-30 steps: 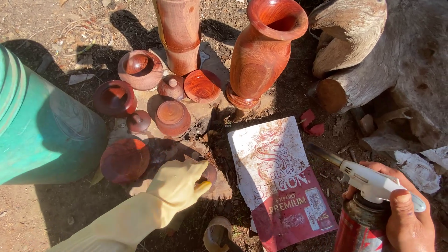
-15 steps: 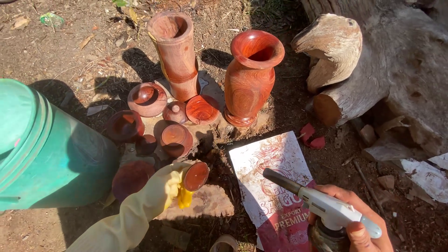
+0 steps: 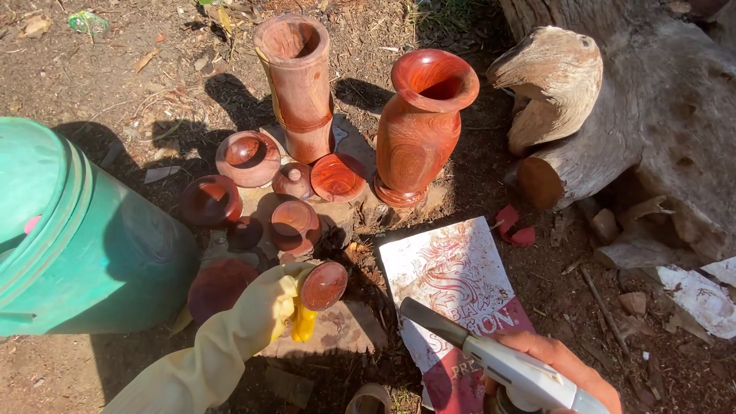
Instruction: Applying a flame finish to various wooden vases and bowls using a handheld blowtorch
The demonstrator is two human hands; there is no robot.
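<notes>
**Lid lifted, torch brought in**

Left to right: a green bin (image 3: 69,230) stands at the edge. My gloved left hand (image 3: 264,310) has closed on a small wooden lid (image 3: 323,285), raised since a second ago off the stone (image 3: 337,330). My right hand (image 3: 560,368) is wrapped round a torch (image 3: 491,356), its nozzle swung toward the lid. Work now looks heat-related. Turned cups (image 3: 247,157), a tall vase (image 3: 297,84) and a round vase (image 3: 420,126) crowd behind; a printed bag (image 3: 452,268) lies under the nozzle, a burn hazard.
</notes>
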